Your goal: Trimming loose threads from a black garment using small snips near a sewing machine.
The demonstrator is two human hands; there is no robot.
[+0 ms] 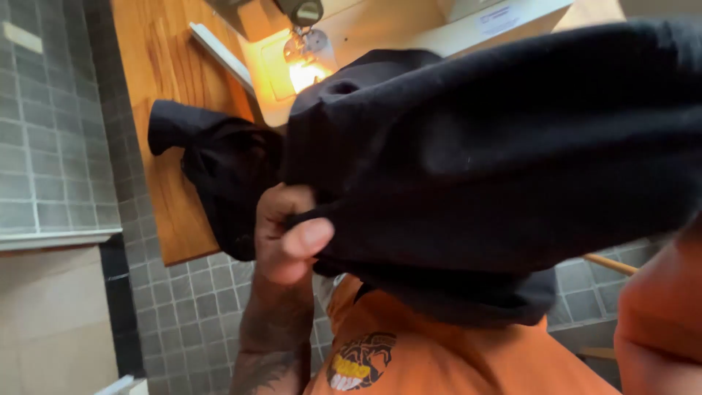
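Note:
My left hand [289, 238] is raised in front of my chest, its thumb and fingers pinching the edge of a black garment [497, 161]. The cloth is bunched and fills most of the view, with one sleeve or corner [175, 124] hanging out to the left. My tattooed forearm [270, 344] rises from the bottom edge. Below the cloth shows my orange shirt [453, 358] with a printed graphic [358, 360]. An orange sleeve [658, 322] enters at the right. My right hand is hidden behind the garment.
Grey square tiles [51, 132] cover the surfaces at the left and lower middle. A wooden panel [168, 66] stands behind the cloth. A glowing lamp [306, 69] shines at the top, next to a pale beige surface [512, 22]. A thin wooden rod [610, 263] shows at the right.

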